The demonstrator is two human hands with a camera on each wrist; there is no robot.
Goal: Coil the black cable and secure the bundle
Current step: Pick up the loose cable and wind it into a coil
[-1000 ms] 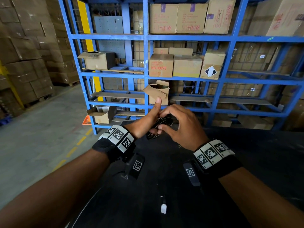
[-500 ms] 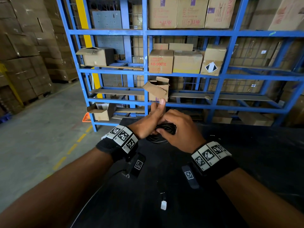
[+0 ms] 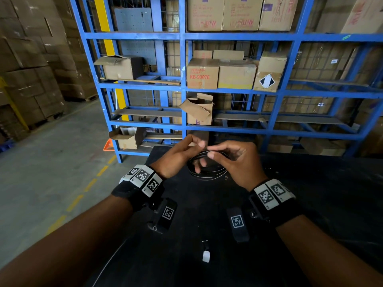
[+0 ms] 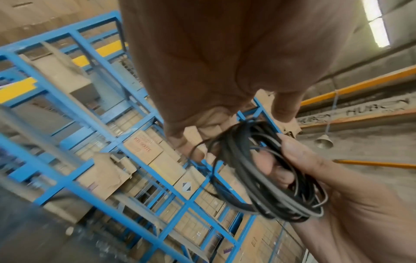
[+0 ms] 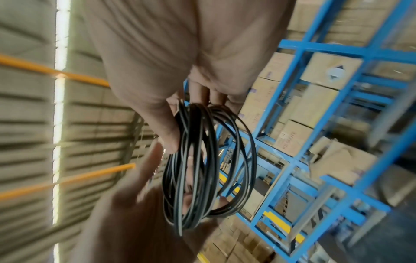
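Observation:
The black cable (image 3: 209,172) is wound into a loose coil of several turns, held in the air over the black table (image 3: 310,193). My right hand (image 3: 211,152) pinches the coil's near-right rim between thumb and forefinger; in the right wrist view its thumb presses the strands (image 5: 193,160). My left hand (image 3: 194,148) is at the coil's left side. Its thumb and forefinger curl together at the top rim, and its lower fingers (image 3: 198,165) reach through the loop. In the left wrist view the coil (image 4: 258,169) hangs below my left palm. A thin strand loops loose at the coil's edge.
A small white tag-like piece (image 3: 205,256) lies on the table near me. A thin cable (image 3: 112,264) runs off the table's near-left edge. Behind the table stands a blue rack (image 3: 182,90) with cardboard boxes. Concrete floor with a yellow dashed line (image 3: 91,184) is to the left.
My hands were pressed together round the bundle with the left thumb up. They have drawn slightly apart, the left thumb has bent down, and the coil now shows as an open ring.

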